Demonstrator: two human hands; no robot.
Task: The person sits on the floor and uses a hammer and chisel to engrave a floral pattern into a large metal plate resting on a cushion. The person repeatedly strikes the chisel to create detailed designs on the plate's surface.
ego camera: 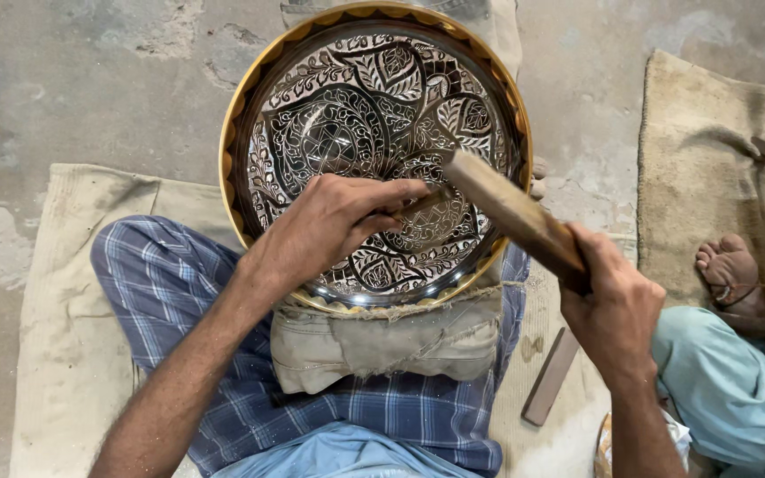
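A large round metal tray with a golden scalloped rim (227, 168) sits tilted toward the person, its lower edge propped on a folded pad of tan burlap cloth (382, 341). Its face is covered with engraved leaf and vine patterns, silvery lines against dark ground, with a star figure left of centre (very fine work, from where I stand). A thin metal chisel (422, 204) lies slantwise against the tray's lower-right engraving, tip on the surface. Just right of the chisel's upper end, a long wooden mallet block (511, 212), pale brown and squared, angles down over the tray's right rim.
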